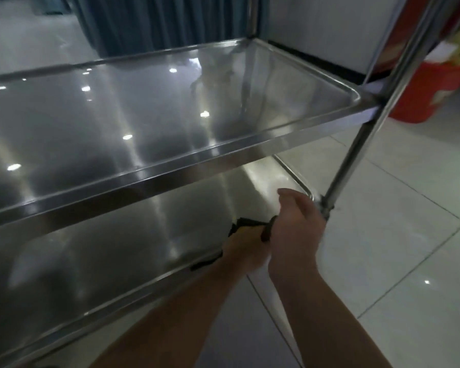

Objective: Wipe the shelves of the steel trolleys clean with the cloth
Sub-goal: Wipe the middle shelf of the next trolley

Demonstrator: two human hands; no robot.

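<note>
The cloth, dark with a small yellow patch showing, sits bunched over the near right end of the lower shelf, close to its front rim and partly hidden by both hands. A dark strip of it trails along that rim to the left. It is gathered up and not spread flat, which suggests it is being regripped or folded to a fresh face before a pass over the steel.

The right hand has its fingers curled round the dark edge of the cloth, thumb lifted above, just beside the trolley's right front upright. The left hand lies lower and further in, under the right; it is blurred and mostly covered, so whether its fingers grip the cloth or only press on it cannot be told.

The upper shelf juts out above, so both arms come in low from the front to reach beneath it. Its surface is bare and shiny, with ceiling lights reflected in it.

Beyond stand a blue curtain, pale floor tiles and a red container with printing that is too blurred to read; no brand or label is legible anywhere
</note>
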